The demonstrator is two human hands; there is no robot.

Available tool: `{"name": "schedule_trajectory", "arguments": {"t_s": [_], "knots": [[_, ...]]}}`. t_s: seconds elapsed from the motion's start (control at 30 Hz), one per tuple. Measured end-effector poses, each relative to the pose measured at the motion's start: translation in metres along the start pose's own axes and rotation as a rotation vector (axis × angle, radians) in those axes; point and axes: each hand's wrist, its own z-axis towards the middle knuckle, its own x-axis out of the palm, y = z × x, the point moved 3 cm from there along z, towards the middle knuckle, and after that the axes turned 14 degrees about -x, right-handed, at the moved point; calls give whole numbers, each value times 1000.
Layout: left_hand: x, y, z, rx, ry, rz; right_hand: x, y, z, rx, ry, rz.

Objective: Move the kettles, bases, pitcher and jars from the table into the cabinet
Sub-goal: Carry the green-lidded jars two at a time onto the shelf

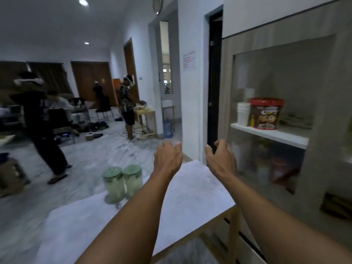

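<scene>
Marble-patterned floor runs back through a long room where several people stand or walk near dark chairs and a small wooden table. On the right stands a wood-grain cabinet with an open recess; its white shelf carries a red-lidded brown tub and, just beside it toward the shelf's left end, a stack of white cups. Below the shelf, blurred shapes sit in the lower compartment; what they are cannot be told. A white-topped table lies in front. Two clear jars with green lids stand touching each other at its far left edge. Both arms reach out above the tabletop: the left hand and right hand are empty, fingers loosely curled and apart, near the table's far corner.
</scene>
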Motion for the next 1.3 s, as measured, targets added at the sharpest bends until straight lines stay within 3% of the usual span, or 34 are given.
{"name": "schedule_trajectory", "arguments": {"t_s": [0.27, 0.5, 0.8, 0.93, 1.13, 1.3], "knots": [[-116, 208, 102, -296, -95, 113, 221, 107, -57, -20, 393, 110], [-93, 293, 166, -482, -6, 40, 326, 97, -45, 134, 548, 126], [-14, 339, 250, -770, 120, -272, 450, 36, 0, 510, 673, 366], [21, 348, 273, -811, 202, -409, 484, 22, 3, 549, 756, 509], [33, 345, 282, -746, 111, -495, 498, 11, 10, 592, 620, 585], [49, 332, 290, -903, 192, -689, 489, 7, 3, 644, 535, 556]]}}
